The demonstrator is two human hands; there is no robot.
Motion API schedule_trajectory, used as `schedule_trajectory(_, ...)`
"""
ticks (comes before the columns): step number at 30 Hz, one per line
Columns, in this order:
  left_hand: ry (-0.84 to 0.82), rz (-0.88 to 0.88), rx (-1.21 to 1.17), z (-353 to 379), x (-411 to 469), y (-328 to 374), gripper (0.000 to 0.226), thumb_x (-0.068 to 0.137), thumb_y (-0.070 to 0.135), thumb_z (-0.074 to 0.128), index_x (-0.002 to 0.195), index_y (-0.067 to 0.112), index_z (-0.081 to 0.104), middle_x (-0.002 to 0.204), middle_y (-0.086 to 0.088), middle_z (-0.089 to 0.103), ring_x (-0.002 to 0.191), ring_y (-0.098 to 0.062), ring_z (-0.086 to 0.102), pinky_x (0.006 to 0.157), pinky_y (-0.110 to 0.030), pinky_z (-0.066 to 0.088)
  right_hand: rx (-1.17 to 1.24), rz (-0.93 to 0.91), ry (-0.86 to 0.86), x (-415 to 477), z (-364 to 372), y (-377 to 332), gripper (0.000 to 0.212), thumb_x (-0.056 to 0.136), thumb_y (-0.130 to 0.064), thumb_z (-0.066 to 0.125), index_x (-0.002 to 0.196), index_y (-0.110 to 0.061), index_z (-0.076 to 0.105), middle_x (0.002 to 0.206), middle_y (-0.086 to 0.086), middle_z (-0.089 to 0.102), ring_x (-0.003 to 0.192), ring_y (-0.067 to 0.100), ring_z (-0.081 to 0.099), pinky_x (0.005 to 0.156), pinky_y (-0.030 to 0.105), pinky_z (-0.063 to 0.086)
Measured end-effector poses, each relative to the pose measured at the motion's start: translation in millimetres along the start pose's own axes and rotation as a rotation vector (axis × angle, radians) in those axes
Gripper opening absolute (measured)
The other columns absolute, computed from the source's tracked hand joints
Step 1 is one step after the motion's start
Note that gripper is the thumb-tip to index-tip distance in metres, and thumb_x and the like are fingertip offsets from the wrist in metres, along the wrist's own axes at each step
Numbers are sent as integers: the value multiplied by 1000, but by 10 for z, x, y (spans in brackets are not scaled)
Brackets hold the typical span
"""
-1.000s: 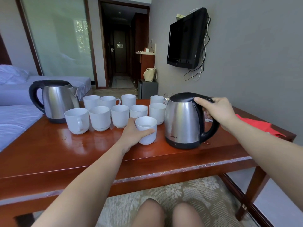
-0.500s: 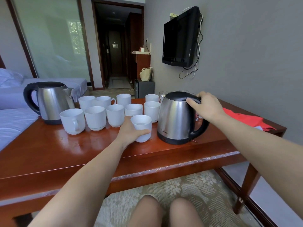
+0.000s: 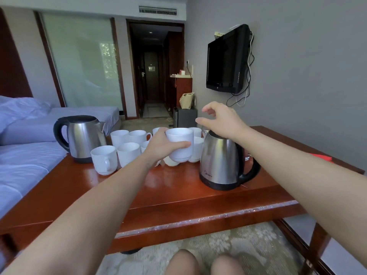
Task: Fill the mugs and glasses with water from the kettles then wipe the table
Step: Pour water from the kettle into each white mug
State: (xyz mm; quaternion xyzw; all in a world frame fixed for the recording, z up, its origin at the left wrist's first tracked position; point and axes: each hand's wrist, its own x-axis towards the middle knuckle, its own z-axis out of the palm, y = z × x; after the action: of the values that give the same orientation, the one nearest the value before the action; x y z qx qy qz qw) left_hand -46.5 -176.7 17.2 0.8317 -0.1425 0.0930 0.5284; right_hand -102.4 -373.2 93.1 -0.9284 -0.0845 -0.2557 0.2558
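My left hand (image 3: pixel 162 146) grips a white mug (image 3: pixel 180 144) and holds it lifted above the red-brown table (image 3: pixel 178 187). My right hand (image 3: pixel 220 120) hovers over the top of the right steel kettle (image 3: pixel 222 161), fingers loosely spread and holding nothing. That kettle stands on the table with its black handle to the right. Several more white mugs (image 3: pixel 127 153) are grouped behind and left of the lifted one. A second steel kettle (image 3: pixel 83 135) stands at the table's far left. A glass (image 3: pixel 247 156) peeks out behind the right kettle.
A red cloth (image 3: pixel 321 156) lies at the table's right edge. A bed (image 3: pixel 29 151) runs along the left side. A television (image 3: pixel 226 60) hangs on the right wall. My knees (image 3: pixel 204 262) show below the table's front edge, over a patterned carpet.
My left hand has lifted the mug off the table. My right hand has let go of the right kettle's handle and risen above its lid. The camera tilted upward.
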Motion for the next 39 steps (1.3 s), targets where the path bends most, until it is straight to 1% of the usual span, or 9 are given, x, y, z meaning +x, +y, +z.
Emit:
schedule_trajectory(7,-15,15,-18,-297,480,366,67,66,38,90,117,20,51,110,7,58,96,-5,59,70,-24,49,57,70,-262,629,-66,-209,77,88,-51,69,130,12,53,136,29,53,115,42,58,100,47,48)
schedule_trajectory(10,-6,34,-5,-360,772,381,65,67,37,89,116,22,48,109,6,56,96,-6,57,73,-24,51,68,67,-376,961,-20,-189,75,88,-50,70,121,16,56,117,35,60,82,37,56,75,39,45)
schedule_trajectory(12,2,45,-4,-381,996,334,66,67,38,89,116,23,47,110,5,56,99,-9,57,79,-26,54,51,69,-441,1182,79,-178,66,86,-53,71,100,11,63,77,26,51,69,24,43,66,35,32)
schedule_trajectory(19,1,41,14,-323,1849,49,74,62,40,91,118,23,46,115,4,57,102,-12,58,81,-28,55,11,60,-462,2050,577,31,55,83,-59,70,70,-12,45,64,6,35,63,21,34,59,33,26)
schedule_trajectory(22,-4,46,1,-259,2155,-130,73,62,39,91,118,21,48,111,6,58,100,-9,59,75,-26,56,-14,57,-492,2364,800,162,54,81,-59,72,76,-9,54,69,6,45,65,21,40,62,34,30)
schedule_trajectory(26,-18,18,0,-160,2507,-418,73,61,41,92,116,22,49,109,7,59,100,-10,60,78,-31,57,-13,42,-498,2668,1108,343,78,76,-60,75,120,2,62,99,17,60,83,29,55,72,39,43)
schedule_trajectory(30,-45,23,3,-58,2748,-659,74,59,41,93,115,23,48,110,9,60,101,-9,61,77,-28,55,-55,2,-450,2883,1424,588,84,68,-68,75,119,-1,64,114,16,65,83,20,54,71,40,43)
schedule_trajectory(35,-258,40,173,-53,2974,-854,77,67,42,88,126,23,42,119,11,56,106,-6,57,73,-16,45,-66,27,-464,3010,1637,850,72,70,-65,75,113,-6,69,104,12,69,79,12,57,69,34,45)
schedule_trajectory(39,-614,2,570,-199,3082,-1060,102,70,48,83,148,23,21,141,16,35,130,-6,35,105,-24,34,-126,28,-495,3015,1778,1005,62,71,-60,76,109,-12,68,101,2,67,91,18,62,82,43,55)
